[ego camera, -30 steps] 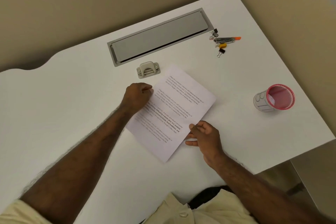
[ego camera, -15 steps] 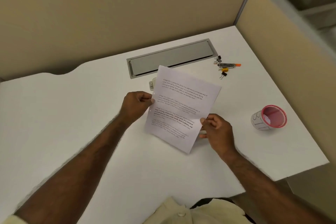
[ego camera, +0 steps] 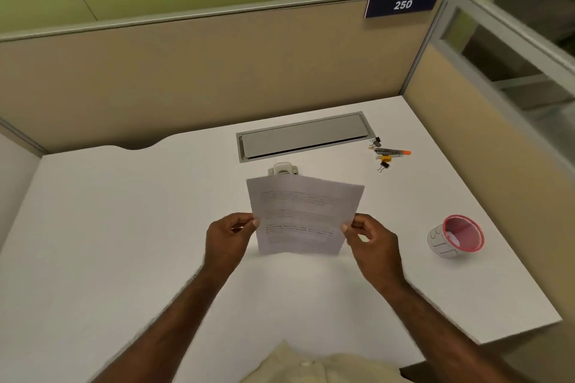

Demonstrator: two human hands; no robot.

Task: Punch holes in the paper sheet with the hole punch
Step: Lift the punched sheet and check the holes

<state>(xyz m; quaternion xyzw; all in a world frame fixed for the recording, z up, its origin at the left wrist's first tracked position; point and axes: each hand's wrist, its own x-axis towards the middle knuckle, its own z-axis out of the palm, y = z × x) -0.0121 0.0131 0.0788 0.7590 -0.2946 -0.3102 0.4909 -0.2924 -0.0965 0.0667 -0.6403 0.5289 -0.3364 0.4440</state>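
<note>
The printed white paper sheet (ego camera: 303, 214), flat on the white desk (ego camera: 124, 227) a second ago, now hangs upright just before the small grey hole punch (ego camera: 283, 169), pinched at its side edges by the left hand (ego camera: 228, 239) and right hand (ego camera: 370, 242); punching is unstarted.

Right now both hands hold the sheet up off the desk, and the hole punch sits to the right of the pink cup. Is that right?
Not quite. In the head view the left hand and right hand do hold the sheet up, but the hole punch sits behind the sheet's top edge, well left of the pink cup.
</note>
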